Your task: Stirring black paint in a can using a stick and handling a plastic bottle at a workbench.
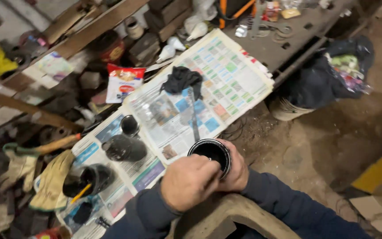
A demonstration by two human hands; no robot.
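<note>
At six o'clock, over spread newspaper sheets (226, 84) shielding the bench, the right hand (235, 170) wraps a small round black-filled tin (211, 152), steadying it. The left hand (189, 181) rests closed at its rim; what it pinches I cannot tell.

Black rag (182, 79) on newspaper (231, 79); work gloves (49, 177), snack bag (124, 82) leftward.

Left hand (190, 180) hides can (210, 153) front; right hand (236, 170) mostly behind it.

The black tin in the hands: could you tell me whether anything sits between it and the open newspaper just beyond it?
Nothing visible does. The black tin, gripped by the right hand with the left hand at its rim, sits at the edge of the newspaper.
</note>
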